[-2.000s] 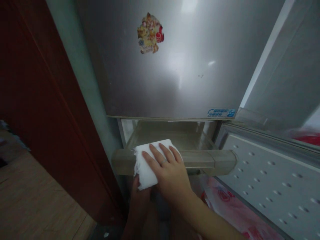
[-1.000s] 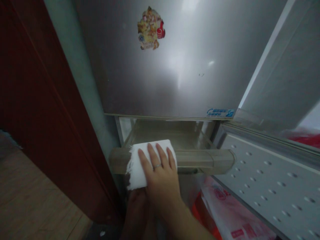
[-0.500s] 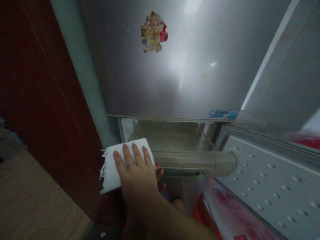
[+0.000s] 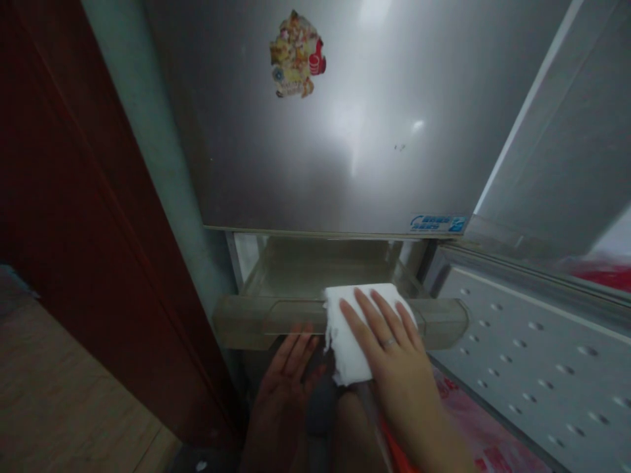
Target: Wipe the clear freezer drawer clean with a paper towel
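Drawer [image 4: 241, 320] extended, lower centre of frame. White cloth [image 4: 350, 361] on drawer front, right of centre, beneath right hand [image 4: 397, 348]; fingers spread, grip unclear. Left hand [image 4: 288, 371] apart, fingers extended, near front's lower edge. Work judged underway; completed share cannot be told.

left hand [image 4: 288, 378] outstretched — right hand [image 4: 397, 358] palm down

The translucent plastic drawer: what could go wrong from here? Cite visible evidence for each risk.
The translucent plastic drawer stands pulled out, so pressure from the right hand could tilt or shift it. The folded white cloth or paper under that hand has a ragged edge, which might shed bits. The left hand is at the drawer's lower front edge, where a sudden jolt could knock it.
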The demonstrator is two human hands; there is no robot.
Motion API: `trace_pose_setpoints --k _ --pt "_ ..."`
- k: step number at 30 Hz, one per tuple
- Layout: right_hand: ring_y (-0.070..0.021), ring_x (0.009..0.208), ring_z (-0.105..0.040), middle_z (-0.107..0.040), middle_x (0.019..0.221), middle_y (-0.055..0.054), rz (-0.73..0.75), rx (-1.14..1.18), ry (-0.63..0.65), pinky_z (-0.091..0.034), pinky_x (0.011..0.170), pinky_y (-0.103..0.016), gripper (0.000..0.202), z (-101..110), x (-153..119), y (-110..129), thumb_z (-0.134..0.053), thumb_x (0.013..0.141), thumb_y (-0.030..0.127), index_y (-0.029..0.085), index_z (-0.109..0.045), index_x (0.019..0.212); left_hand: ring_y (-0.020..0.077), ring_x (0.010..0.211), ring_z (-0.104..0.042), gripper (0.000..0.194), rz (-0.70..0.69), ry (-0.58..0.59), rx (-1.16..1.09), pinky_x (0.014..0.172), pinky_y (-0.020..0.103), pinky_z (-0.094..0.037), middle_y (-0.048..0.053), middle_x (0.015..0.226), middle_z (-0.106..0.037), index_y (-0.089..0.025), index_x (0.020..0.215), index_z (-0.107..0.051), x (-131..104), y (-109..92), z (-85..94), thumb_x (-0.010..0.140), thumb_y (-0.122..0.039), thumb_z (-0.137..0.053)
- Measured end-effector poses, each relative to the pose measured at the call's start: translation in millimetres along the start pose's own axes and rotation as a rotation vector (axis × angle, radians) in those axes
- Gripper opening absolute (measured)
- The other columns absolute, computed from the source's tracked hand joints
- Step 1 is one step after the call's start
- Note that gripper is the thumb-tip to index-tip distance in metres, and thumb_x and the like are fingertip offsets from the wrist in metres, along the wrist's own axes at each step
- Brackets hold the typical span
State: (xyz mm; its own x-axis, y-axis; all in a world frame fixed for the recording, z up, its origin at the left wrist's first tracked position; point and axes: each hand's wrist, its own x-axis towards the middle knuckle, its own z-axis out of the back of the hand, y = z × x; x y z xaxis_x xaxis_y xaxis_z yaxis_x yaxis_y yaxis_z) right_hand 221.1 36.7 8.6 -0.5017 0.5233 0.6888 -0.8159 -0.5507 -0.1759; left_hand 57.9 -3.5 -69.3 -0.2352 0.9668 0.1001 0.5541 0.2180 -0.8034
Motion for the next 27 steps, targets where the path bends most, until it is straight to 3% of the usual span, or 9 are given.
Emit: trace_pose_setpoints --k 6,10,16,21,27 --pt "-0.0336 0.141 -0.034 -0.044 0.15 -0.013 -0.185 -0.053 -0.028 -0.031 0.111 -0.062 0.074 3 -36 -64 -0.044 0.085 0.003 0.025 -0.023 0.151 0.0321 0.138 -0.038 0.039 0.085 0.021 -0.28 0.09 0.039 -0.052 0.008 0.148 -0.047 -0.031 0.117 -0.069 2 -4 5.6 0.08 -0.027 -0.059" --pt "-0.0361 0.142 -0.031 -0.04 0.152 -0.013 -0.296 -0.033 -0.061 -0.03 0.109 -0.065 0.079 1 -44 -76 -0.045 0.085 0.005 0.032 -0.015 0.153 0.0333 0.137 -0.038 0.038 0.082 -0.023 -0.291 0.086 0.038 -0.053 0.008 0.148 -0.047 -0.031 0.115 -0.071 4 -1 4.9 0.078 -0.028 -0.062" --pt "-0.0366 0.145 -0.026 -0.039 0.153 -0.013 -0.374 -0.022 -0.098 -0.026 0.109 -0.07 0.079 -4 -37 -51 -0.042 0.085 0.006 0.033 -0.012 0.153 0.0323 0.134 -0.044 0.043 0.044 0.038 -0.284 0.087 0.037 -0.053 0.009 0.143 -0.053 -0.031 0.117 -0.07 3 -1 5.4 0.075 -0.024 -0.066" --pt "-0.0365 0.144 -0.027 -0.038 0.153 -0.013 -0.331 0.029 -0.069 -0.023 0.109 -0.071 0.08 -7 -26 -22 -0.043 0.084 0.008 0.03 -0.011 0.154 0.031 0.128 -0.05 0.042 0.051 0.035 -0.294 0.086 0.037 -0.054 0.009 0.138 -0.057 -0.033 0.115 -0.071 2 -4 3.0 0.075 -0.022 -0.067" --pt "-0.0339 0.144 -0.028 -0.04 0.154 -0.011 -0.174 0.051 -0.044 -0.023 0.114 -0.063 0.064 -11 -1 23 -0.043 0.086 0.007 0.019 -0.033 0.149 0.0307 0.126 -0.053 0.045 0.07 0.022 -0.28 0.089 0.036 -0.053 0.007 0.133 -0.062 -0.034 0.114 -0.071 -3 -4 -1.6 0.07 -0.031 -0.077"
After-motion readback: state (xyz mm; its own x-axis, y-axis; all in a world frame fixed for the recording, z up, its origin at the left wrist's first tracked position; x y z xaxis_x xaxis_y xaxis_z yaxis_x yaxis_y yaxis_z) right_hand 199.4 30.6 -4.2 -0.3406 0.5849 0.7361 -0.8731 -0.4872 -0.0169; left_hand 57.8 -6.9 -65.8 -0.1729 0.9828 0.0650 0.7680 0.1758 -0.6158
